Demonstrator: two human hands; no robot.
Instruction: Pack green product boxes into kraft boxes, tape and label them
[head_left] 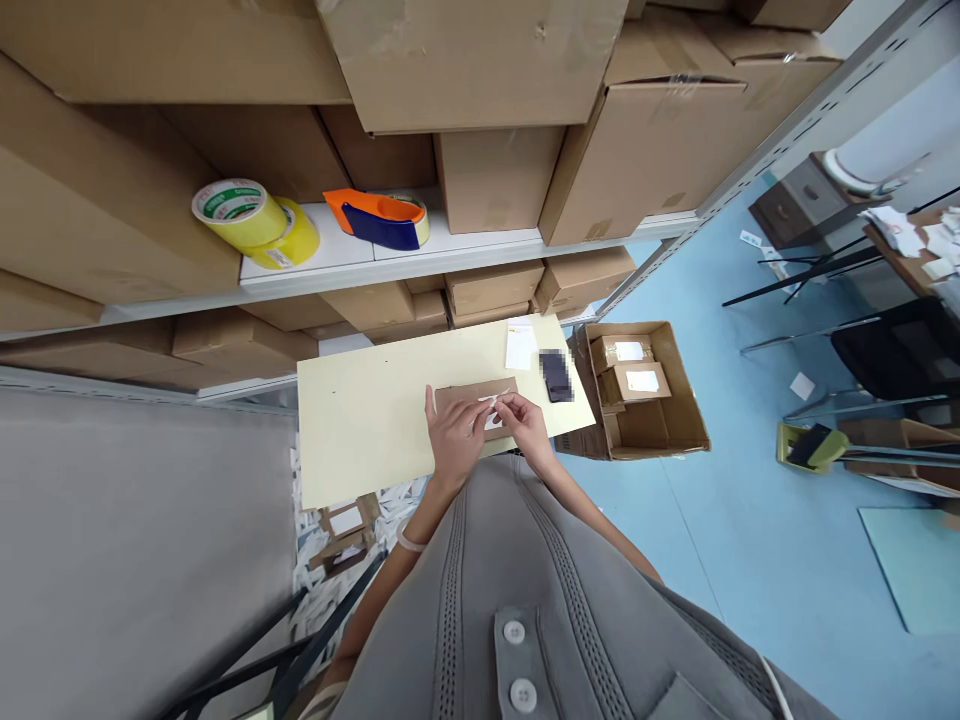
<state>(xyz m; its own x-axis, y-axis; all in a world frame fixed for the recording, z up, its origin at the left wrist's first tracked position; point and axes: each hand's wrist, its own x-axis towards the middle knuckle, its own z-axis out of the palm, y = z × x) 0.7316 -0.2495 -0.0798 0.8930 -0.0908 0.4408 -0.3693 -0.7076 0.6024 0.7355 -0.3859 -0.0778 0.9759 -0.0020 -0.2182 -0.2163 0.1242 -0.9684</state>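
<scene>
A small flat brown cardboard box [469,396] lies on the pale yellow table [367,420] near its front edge. My left hand [454,438] and my right hand [525,425] meet over the box and pinch a thin white paper strip or label [491,402] between their fingertips. Both hands are closed in a pinch on it. Part of the box is hidden under my hands.
A white paper slip [520,346] and a dark phone [556,375] lie at the table's right end. An open carton [675,400] with small labelled boxes stands on the blue floor to the right. Yellow tape rolls [259,220] and an orange tape dispenser [382,218] sit on the shelf among cartons.
</scene>
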